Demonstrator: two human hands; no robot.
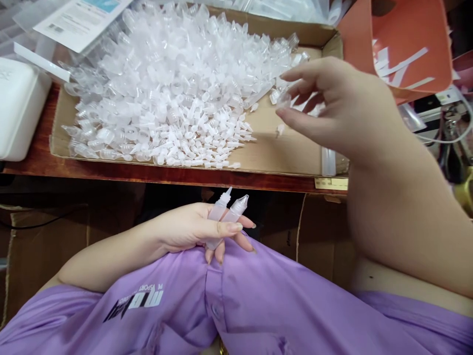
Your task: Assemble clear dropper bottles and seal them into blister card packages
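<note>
My left hand (pixel 192 229) rests against my purple shirt below the table edge, fingers wrapped round two small translucent dropper bottles (pixel 226 211) whose nozzle tips point up and right. My right hand (pixel 332 106) hovers over the right part of a flat cardboard tray (pixel 288 153), thumb and fingers pinching a small clear cap (pixel 284 100). A big heap of clear plastic caps and white nozzle tips (pixel 173 84) fills the tray to the left of that hand.
The tray lies on a dark wooden table (pixel 148 173). A white box (pixel 18 108) stands at the far left, a printed sheet (pixel 79 19) at the top left, an orange container (pixel 406 44) with white strips at the top right. Brown cardboard (pixel 318 236) sits under the table.
</note>
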